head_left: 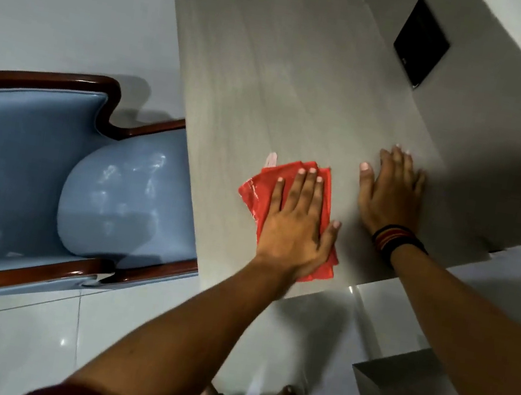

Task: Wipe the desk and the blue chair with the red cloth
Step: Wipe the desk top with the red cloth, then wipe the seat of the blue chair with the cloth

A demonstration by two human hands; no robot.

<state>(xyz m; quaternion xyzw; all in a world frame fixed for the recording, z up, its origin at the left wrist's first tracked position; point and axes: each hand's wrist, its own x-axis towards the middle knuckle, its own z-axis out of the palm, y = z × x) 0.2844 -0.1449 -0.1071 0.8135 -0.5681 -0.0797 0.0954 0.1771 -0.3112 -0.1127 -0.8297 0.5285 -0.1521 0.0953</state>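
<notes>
Pressing red cloth flat, desk (unlabelled)

cloth on desk, chair left

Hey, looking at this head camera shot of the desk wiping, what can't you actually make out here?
Head view only:
- Middle of the folded red cloth: covered by the flat left hand.
- Pale wood-grain desk: far side cut off by the top edge.
- Blue padded chair with dark wooden frame: cut off at the left edge; seat front hidden under the desk.
- Flat black object on the desk: too small and dark to identify.
</notes>
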